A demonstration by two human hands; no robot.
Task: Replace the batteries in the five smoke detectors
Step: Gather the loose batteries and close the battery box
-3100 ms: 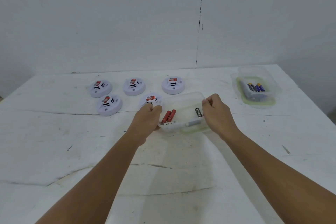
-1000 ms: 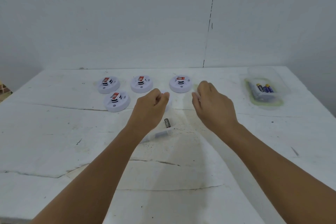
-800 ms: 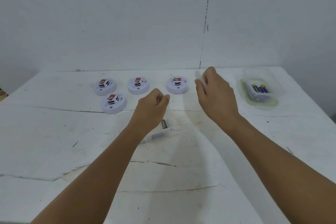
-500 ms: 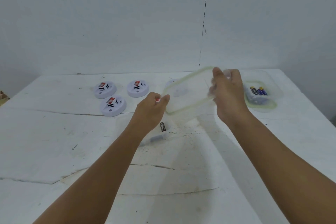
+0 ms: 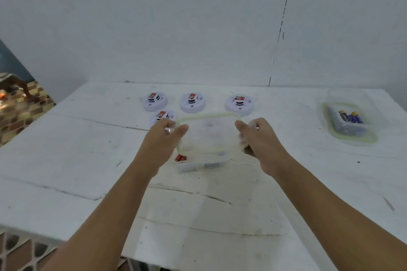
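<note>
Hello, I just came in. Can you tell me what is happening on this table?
A person is holding a clear plastic lid with both hands, the left hand on one edge and the right hand on the other, above an open container with red batteries inside. Four smoke detectors show behind it on the white table; a fifth is not visible. A second container with batteries sits far right.

A cracked, scuffed white desk (image 5: 66, 160) stands against a plain pale wall (image 5: 154, 17) with a dark vertical seam (image 5: 283, 24); patterned brick floor (image 5: 19, 114) shows left.
</note>
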